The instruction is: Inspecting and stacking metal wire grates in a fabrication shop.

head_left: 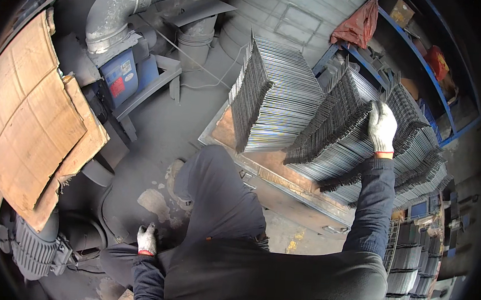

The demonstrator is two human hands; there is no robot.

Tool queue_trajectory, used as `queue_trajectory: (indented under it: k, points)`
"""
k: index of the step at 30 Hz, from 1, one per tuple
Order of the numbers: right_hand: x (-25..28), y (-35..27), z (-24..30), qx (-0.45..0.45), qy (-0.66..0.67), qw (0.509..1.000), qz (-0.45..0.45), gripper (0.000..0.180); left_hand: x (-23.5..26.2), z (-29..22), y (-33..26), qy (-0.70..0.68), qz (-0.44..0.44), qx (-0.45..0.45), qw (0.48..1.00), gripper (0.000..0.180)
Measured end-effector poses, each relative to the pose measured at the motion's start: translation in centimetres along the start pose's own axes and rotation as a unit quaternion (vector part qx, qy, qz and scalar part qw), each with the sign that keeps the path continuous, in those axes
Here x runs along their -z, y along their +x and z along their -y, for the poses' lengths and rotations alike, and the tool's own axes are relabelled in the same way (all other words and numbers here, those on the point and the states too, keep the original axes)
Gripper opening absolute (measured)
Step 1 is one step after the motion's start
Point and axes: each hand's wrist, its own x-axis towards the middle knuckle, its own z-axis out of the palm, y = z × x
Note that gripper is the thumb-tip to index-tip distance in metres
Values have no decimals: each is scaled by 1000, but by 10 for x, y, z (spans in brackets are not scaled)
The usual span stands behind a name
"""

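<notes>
My right hand [382,129], in a white knit glove with a red cuff, reaches out to the stacked thin metal plates. Its fingers are pressed together over the toothed upper edge of a plate in the middle stack [345,121]; the fingertips are partly hidden. To its left rises a taller stack of grey plates [289,92], and to its right leans another stack [415,123]. My left hand [146,239], gloved the same way, is low by my leg. Nothing shows in it, and its fingers are slightly bent and apart.
The stacks stand on a low wooden-topped metal platform [283,174]. Behind them is a blue shelf rack [426,48] with a red bag [356,27]. Cardboard [31,113], a blue machine [120,77] with a thick duct [113,15], and a motor [35,247] are at left. A bucket [195,46] stands farther back.
</notes>
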Motion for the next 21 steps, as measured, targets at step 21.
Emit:
queue_trajectory:
  k: [21]
  points:
    - [20,-31,183,80,165,958,-222,30,-3,-38,-55,64,-64,-148,985,24]
